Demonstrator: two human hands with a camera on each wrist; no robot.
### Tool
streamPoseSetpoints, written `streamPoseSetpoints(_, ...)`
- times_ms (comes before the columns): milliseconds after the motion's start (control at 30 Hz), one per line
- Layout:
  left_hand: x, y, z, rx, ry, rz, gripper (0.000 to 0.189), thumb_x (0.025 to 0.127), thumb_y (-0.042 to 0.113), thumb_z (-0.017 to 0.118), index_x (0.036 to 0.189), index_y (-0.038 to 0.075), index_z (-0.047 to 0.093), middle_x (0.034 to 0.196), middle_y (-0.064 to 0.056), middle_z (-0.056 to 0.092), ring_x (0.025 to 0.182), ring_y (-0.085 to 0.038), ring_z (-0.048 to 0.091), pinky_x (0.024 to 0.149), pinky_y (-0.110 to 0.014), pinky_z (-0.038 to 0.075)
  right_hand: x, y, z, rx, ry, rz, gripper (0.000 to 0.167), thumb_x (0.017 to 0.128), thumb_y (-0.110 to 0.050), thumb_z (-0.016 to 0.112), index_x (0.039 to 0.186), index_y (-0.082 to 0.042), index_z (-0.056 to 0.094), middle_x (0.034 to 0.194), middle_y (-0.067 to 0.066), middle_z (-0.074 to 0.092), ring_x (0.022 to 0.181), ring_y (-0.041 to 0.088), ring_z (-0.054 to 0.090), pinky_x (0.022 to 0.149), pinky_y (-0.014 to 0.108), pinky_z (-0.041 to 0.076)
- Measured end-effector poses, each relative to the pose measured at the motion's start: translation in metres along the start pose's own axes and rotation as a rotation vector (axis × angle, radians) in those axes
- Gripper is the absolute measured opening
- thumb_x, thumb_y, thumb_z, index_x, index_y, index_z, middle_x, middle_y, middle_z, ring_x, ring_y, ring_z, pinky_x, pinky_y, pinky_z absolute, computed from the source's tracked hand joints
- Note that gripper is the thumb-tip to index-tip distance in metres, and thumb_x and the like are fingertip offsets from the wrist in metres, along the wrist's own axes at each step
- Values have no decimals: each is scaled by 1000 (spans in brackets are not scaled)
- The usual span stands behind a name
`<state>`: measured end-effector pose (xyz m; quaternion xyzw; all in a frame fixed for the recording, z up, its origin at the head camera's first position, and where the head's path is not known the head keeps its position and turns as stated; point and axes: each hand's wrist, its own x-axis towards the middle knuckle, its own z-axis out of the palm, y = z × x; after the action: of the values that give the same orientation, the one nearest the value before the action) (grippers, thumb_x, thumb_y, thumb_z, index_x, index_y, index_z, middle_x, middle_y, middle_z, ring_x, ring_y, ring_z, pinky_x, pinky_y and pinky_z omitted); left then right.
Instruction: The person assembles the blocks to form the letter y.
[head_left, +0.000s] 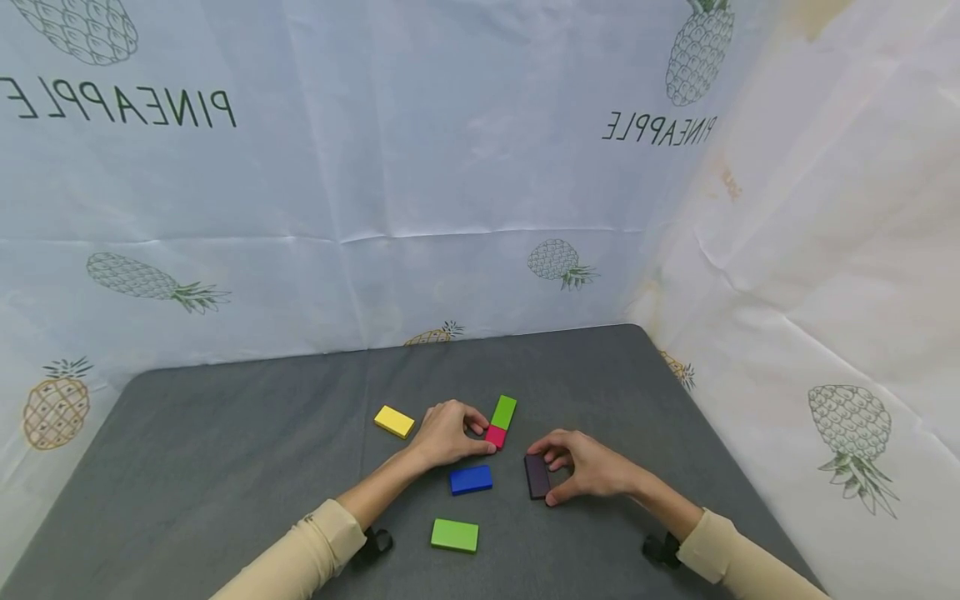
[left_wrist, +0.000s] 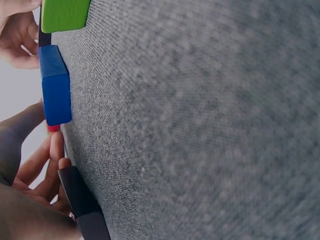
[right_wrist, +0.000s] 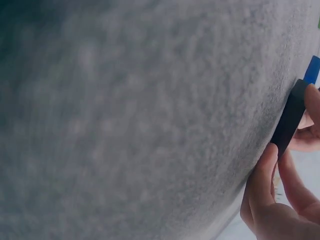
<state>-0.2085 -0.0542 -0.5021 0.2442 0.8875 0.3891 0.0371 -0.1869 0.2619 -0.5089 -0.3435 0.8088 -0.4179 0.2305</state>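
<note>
My left hand [head_left: 447,435] holds a red block [head_left: 496,437] between thumb and fingertips. Against the far end of the red block lies a green block [head_left: 503,412], the two in one line. A dark, nearly black block [head_left: 537,476] is pinched at its two ends by my right hand [head_left: 592,468]. It lies flat, to the right of the red one. In the left wrist view, a blue block [left_wrist: 56,97] hides most of the red block [left_wrist: 53,128]. In the right wrist view, thumb and finger meet the dark block [right_wrist: 289,120] at opposite ends.
A yellow block [head_left: 394,422] lies left of my left hand. The blue block [head_left: 471,480] and a lime green block [head_left: 454,536] lie nearer to me on the grey tabletop [head_left: 247,467]. A pineapple-print curtain [head_left: 420,167] hangs behind and on the right.
</note>
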Motion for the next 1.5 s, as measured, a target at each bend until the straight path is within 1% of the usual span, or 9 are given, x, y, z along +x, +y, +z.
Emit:
streamPoseSetpoints(133, 0, 0, -1, 7, -2, -9, 31, 83, 28, 95, 104, 9, 84, 89, 1, 80, 83, -14, 68, 81, -30, 43, 0, -8, 1, -77, 35, -21, 59, 93, -26, 88, 141, -2, 65, 125, 9, 68, 103, 10, 65, 87, 27, 60)
streamPoseSetpoints(233, 0, 0, -1, 14, -2, -7, 30, 83, 28, 95, 103, 9, 84, 89, 1, 80, 83, -14, 67, 80, -30, 43, 1, -27, 2, -50, 69, 59, 60, 88, -27, 91, 138, -1, 67, 122, 9, 69, 102, 9, 66, 89, 24, 60)
streamPoseSetpoints(367, 0, 0, -1, 12, 0, -4, 30, 83, 28, 95, 103, 9, 84, 89, 1, 80, 82, -14, 67, 80, -30, 43, 6, -37, -3, -48, 103, 138, 62, 85, -22, 93, 137, 0, 68, 121, 10, 71, 102, 9, 68, 92, 21, 59)
streamPoseSetpoints(467, 0, 0, -1, 4, 1, -2, 30, 83, 28, 95, 103, 9, 84, 89, 1, 80, 83, -14, 68, 80, -31, 43, 11, -36, -12, -63, 138, 139, 63, 86, -20, 92, 139, 2, 67, 124, 14, 72, 104, 12, 69, 93, 21, 59)
streamPoseSetpoints(600, 0, -1, -1, -2, 1, 1, 30, 83, 27, 95, 102, 8, 84, 88, 0, 80, 82, -14, 68, 81, -31, 42, 21, -36, -30, -58, 191, 131, 64, 87, -19, 91, 141, 5, 64, 130, 21, 70, 108, 20, 69, 96, 28, 61)
streamPoseSetpoints(700, 0, -1, -1, -7, 0, 1, 29, 83, 27, 95, 102, 8, 84, 88, 1, 80, 81, -13, 68, 80, -31, 42, 31, -37, -42, -56, 239, 151, 65, 88, -18, 90, 142, 6, 63, 132, 24, 70, 110, 24, 70, 98, 36, 62)
streamPoseSetpoints(867, 0, -1, 0, -13, -2, 0, 29, 84, 26, 94, 103, 8, 85, 88, 1, 81, 80, -13, 67, 77, -28, 42, 49, -33, -55, -73, 312, 189, 64, 89, -17, 90, 143, 6, 64, 132, 26, 70, 111, 29, 73, 99, 40, 62)
streamPoseSetpoints(1233, 0, -1, 0, -7, -5, 0, 28, 84, 27, 94, 103, 8, 85, 88, 0, 81, 79, -12, 66, 77, -28, 42, 86, -20, -57, -83, 364, 275, 63, 90, -19, 88, 144, 4, 64, 131, 25, 72, 116, 33, 74, 101, 47, 62)
streamPoseSetpoints(1500, 0, 0, 0, -12, -12, -12, 29, 85, 27, 94, 104, 8, 85, 89, 1, 81, 79, -10, 64, 77, -26, 41, 99, -14, -57, -88, 364, 296, 63, 90, -19, 88, 143, 6, 64, 130, 25, 73, 115, 32, 74, 101, 47, 62)
